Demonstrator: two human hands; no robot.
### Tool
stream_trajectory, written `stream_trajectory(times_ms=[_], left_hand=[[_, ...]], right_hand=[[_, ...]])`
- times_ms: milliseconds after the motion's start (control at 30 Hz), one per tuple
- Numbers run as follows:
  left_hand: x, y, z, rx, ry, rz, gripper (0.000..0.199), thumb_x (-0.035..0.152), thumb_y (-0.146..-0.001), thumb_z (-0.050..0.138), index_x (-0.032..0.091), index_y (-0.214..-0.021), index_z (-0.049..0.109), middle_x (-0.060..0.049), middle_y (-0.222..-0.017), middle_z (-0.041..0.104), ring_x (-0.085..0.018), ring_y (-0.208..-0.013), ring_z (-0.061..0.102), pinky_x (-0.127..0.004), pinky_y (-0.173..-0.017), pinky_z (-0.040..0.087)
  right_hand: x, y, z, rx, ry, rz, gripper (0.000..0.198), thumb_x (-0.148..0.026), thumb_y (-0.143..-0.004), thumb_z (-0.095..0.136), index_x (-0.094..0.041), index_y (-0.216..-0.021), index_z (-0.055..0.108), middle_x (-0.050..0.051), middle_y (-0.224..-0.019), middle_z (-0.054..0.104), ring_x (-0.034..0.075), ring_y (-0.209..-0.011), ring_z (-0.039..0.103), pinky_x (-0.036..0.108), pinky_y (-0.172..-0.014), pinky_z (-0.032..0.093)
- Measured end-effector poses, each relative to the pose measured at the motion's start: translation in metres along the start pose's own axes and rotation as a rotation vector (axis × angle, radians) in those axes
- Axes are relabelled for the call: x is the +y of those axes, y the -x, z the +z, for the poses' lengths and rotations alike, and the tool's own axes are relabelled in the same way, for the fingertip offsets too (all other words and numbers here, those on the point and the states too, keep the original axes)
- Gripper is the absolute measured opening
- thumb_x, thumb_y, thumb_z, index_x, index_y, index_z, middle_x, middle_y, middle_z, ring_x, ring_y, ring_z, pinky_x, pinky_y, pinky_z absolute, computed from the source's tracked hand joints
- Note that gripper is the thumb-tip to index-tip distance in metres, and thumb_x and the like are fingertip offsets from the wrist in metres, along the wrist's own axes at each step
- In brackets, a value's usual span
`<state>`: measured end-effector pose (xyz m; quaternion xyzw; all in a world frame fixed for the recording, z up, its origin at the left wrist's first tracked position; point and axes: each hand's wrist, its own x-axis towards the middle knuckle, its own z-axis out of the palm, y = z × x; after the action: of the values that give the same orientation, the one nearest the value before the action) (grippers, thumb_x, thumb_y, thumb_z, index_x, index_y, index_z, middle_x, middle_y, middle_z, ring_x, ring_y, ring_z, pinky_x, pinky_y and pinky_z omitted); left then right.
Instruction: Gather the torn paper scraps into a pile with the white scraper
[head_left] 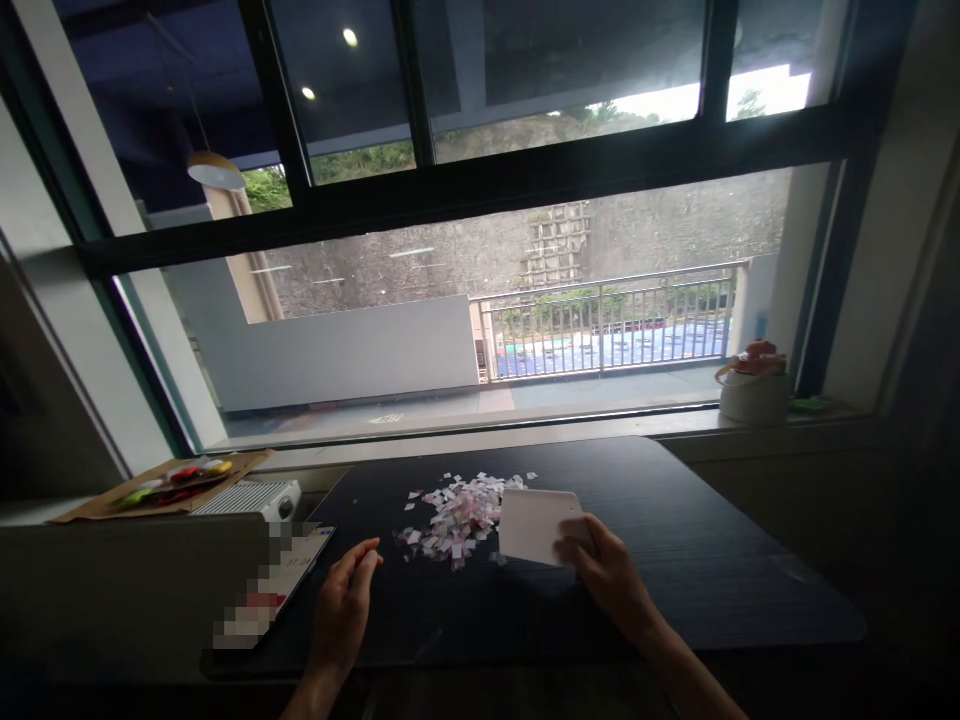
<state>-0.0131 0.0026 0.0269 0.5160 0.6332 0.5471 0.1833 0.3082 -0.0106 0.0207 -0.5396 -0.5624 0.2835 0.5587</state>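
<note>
My right hand (604,570) grips the edge of a flat white card (534,525) with rounded corners and a small dark spot near one corner. The card is tilted up at the right side of a loose pile of small paper scraps (465,510), white and pinkish. To the left of the pile, apart from it, my left hand (349,590) hovers over the black table (600,610). Its fingers are half bent, with the thumb close to the fingertips, and nothing shows in them.
A flat panel (277,580), partly pixelated, lies at the table's left edge. Beyond it are a white ridged box (251,498) and brown cardboard (97,500) with colourful pieces. A white jug with a red lid (754,385) stands on the sill below the window.
</note>
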Motion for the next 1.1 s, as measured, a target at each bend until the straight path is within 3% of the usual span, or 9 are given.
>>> stream_trajectory(times_ms=[167,333,700,900,1100], left_hand=[[0.0008,-0.0004,-0.0004,-0.010,-0.014,0.000,0.052,0.060,-0.065,0.048,0.019,-0.092,0.067,-0.007,-0.088,0.069,-0.030,-0.092,0.062,-0.043,-0.086,0.047],[0.0011,-0.0011,0.0001,-0.027,-0.004,-0.022,0.054,0.060,-0.062,0.049,0.018,-0.092,0.066,-0.008,-0.088,0.069,-0.030,-0.093,0.062,-0.045,-0.088,0.046],[-0.0025,-0.0025,-0.0005,-0.031,-0.021,-0.010,0.051,0.057,-0.065,0.048,0.019,-0.093,0.066,-0.007,-0.087,0.070,-0.030,-0.093,0.064,-0.044,-0.086,0.048],[0.0009,-0.0021,-0.0005,-0.042,-0.033,-0.034,0.054,0.059,-0.064,0.046,0.018,-0.095,0.065,-0.007,-0.087,0.070,-0.031,-0.095,0.063,-0.045,-0.088,0.047],[0.0009,-0.0012,-0.0004,-0.047,-0.026,-0.054,0.054,0.059,-0.063,0.046,0.019,-0.095,0.064,-0.008,-0.090,0.069,-0.031,-0.098,0.061,-0.046,-0.091,0.045]], right_hand=[[-0.0012,-0.0013,-0.0024,0.015,-0.088,0.027,0.033,-0.044,-0.078,0.057,-0.017,-0.098,0.061,0.007,-0.089,0.067,0.024,-0.079,0.063,0.033,-0.062,0.053],[-0.0026,-0.0002,0.0019,-0.069,-0.090,0.008,0.027,-0.040,-0.079,0.058,-0.016,-0.092,0.063,0.007,-0.085,0.068,0.023,-0.076,0.063,0.033,-0.060,0.052],[-0.0059,0.0043,0.0001,0.049,-0.046,-0.031,0.023,-0.040,-0.079,0.058,-0.019,-0.088,0.062,0.006,-0.083,0.069,0.023,-0.076,0.065,0.031,-0.061,0.051],[-0.0072,0.0073,0.0019,-0.081,-0.067,-0.094,0.014,-0.031,-0.081,0.057,-0.018,-0.083,0.061,0.006,-0.080,0.068,0.021,-0.072,0.065,0.030,-0.060,0.052],[-0.0084,0.0057,0.0018,-0.094,-0.039,-0.102,0.018,-0.032,-0.083,0.055,-0.018,-0.090,0.063,0.008,-0.084,0.070,0.023,-0.075,0.065,0.033,-0.062,0.052]])
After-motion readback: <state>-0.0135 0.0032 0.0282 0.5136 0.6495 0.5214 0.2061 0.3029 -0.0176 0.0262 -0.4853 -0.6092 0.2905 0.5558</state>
